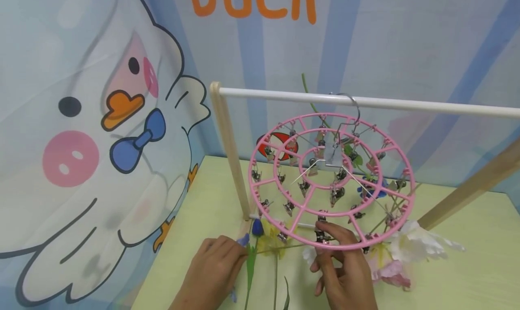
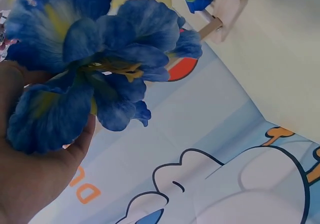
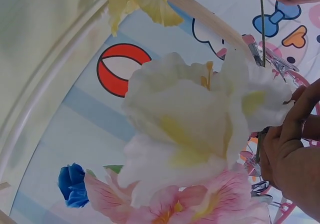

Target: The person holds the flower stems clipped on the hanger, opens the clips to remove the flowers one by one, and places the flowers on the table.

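A pink round clip hanger (image 1: 300, 209) hangs by its hook from a white bar. At its near rim my right hand (image 1: 345, 267) pinches a small metal clip (image 1: 322, 236) between thumb and fingers. To the left, my left hand (image 1: 215, 269) pinches a blue artificial flower (image 2: 120, 49), its petals spread in the left wrist view. A thin stem (image 3: 263, 29) runs from the left hand to the clips near the right hand. Whether the clip grips it, I cannot tell. A white flower (image 3: 185, 119) is beside the right hand, with a pink flower (image 3: 175, 204) close by.
The white bar (image 1: 264, 94) rests on wooden posts (image 1: 229, 143). A blue tulip (image 1: 257, 227) and a yellow flower (image 1: 270, 242) are beyond the left hand. Another blue flower (image 1: 371, 187) shows through the hanger. A duck-printed cloth (image 1: 101, 210) covers the wall.
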The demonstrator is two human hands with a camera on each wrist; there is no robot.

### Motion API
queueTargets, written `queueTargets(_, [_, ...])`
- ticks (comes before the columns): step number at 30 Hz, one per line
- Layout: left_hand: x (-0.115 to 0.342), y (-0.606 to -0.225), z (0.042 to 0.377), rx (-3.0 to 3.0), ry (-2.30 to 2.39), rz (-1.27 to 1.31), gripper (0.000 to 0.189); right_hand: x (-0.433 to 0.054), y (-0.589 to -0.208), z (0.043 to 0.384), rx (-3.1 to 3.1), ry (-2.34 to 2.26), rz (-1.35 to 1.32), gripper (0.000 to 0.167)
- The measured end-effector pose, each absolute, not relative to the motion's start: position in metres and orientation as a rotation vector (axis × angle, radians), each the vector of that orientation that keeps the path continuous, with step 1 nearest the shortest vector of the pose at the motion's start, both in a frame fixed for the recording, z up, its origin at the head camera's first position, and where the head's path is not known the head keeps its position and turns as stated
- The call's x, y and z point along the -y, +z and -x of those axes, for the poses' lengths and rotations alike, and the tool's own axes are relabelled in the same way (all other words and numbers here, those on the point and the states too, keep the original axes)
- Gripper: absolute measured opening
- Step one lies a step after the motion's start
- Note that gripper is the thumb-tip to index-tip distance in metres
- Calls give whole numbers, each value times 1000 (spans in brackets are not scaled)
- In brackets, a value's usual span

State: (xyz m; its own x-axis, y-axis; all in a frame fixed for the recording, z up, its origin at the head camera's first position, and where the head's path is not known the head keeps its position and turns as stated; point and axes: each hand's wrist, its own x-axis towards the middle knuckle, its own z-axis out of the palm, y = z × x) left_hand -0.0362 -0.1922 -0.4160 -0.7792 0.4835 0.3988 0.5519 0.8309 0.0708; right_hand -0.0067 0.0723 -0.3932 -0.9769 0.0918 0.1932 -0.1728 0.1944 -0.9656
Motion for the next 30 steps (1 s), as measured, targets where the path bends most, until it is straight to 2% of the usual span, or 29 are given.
queueTargets(11, [205, -423, 33, 2595, -250, 785, 19, -72, -391, 4, 2236, 1833, -66, 47])
queueTargets(30, [229, -430, 34, 2679, -127, 690, 21, -74, -388, 1, 2182, 1799, -53, 49])
